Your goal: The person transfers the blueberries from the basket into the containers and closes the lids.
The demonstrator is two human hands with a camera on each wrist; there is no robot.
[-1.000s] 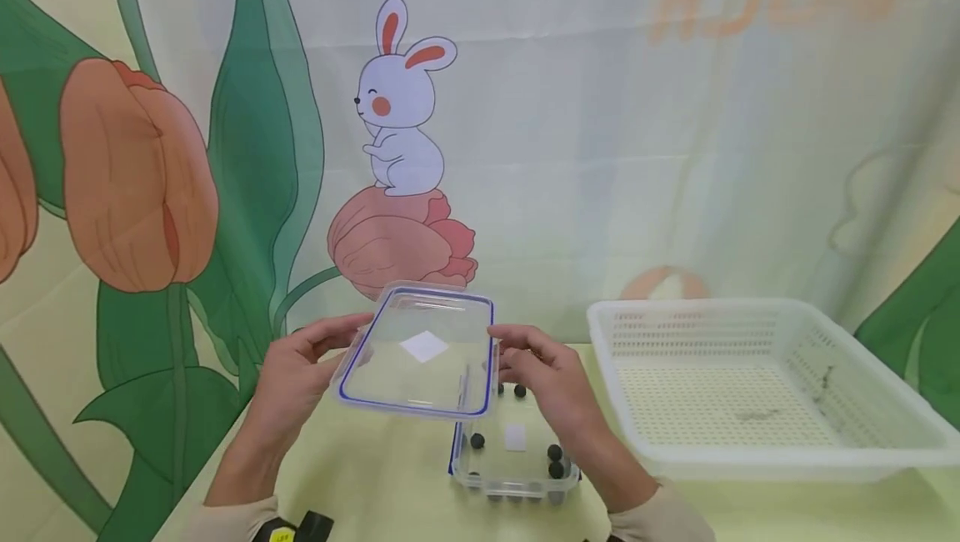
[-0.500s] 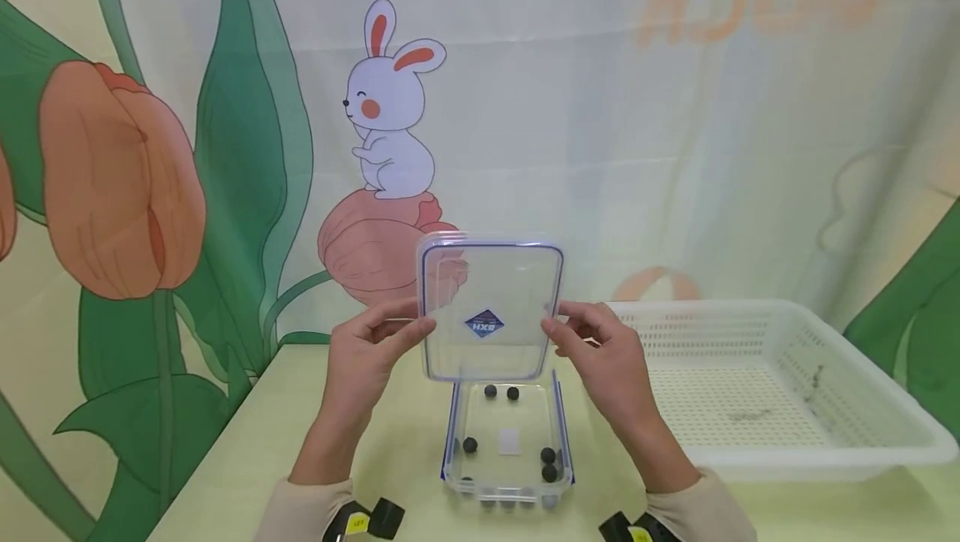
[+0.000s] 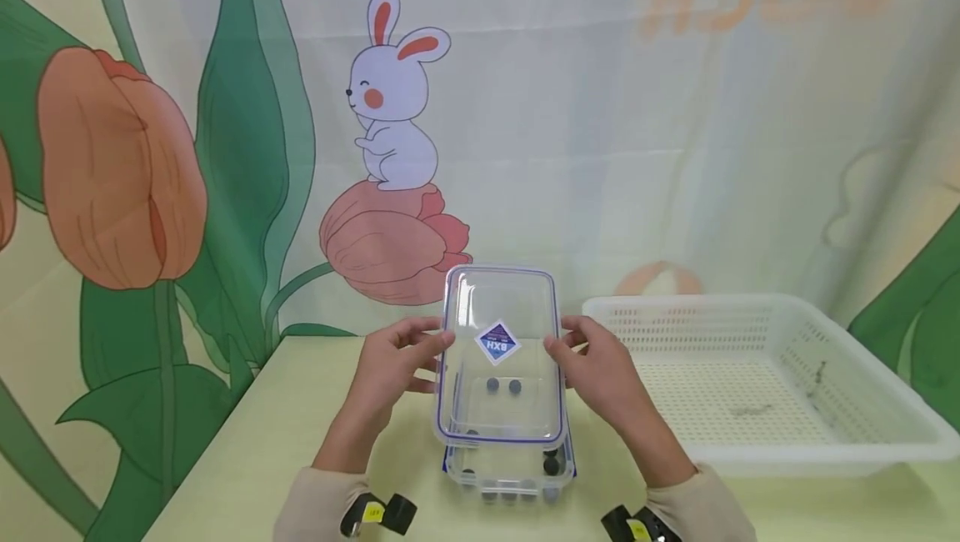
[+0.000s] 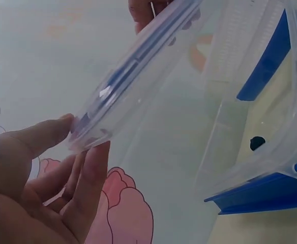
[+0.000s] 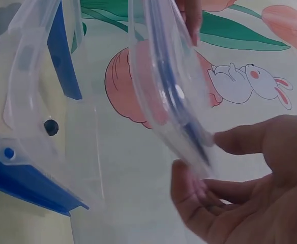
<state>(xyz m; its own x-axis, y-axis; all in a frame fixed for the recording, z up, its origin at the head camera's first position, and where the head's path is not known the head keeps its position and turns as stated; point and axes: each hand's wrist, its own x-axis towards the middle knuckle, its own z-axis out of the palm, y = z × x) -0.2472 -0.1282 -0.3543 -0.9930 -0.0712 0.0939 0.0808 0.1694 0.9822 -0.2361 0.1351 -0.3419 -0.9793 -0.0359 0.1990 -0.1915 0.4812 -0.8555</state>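
A clear plastic lid (image 3: 517,300) with a blue seal line and a diamond-shaped BXH sticker (image 3: 498,343) is held tilted between both hands. My left hand (image 3: 393,363) pinches its left edge, thumb on the near face and fingers behind. On the right edge my right hand (image 3: 600,367) pinches it the same way. Below and behind the lid stands a clear food container (image 3: 510,471) with blue side clips (image 4: 270,195), partly covered by the lid in the head view. Several small black balls (image 3: 551,466) lie in it; one ball (image 5: 51,127) shows in the right wrist view.
A large white perforated plastic basket (image 3: 750,450) stands on the pale yellow table (image 3: 247,450) to the right of the container. Behind the table hangs a curtain (image 3: 600,150) printed with a rabbit and tulips.
The lid has swung from the left to over the container, and its sticker's printed side now faces me. Over the last half second it came lower and tilted back. Both hands kept hold.
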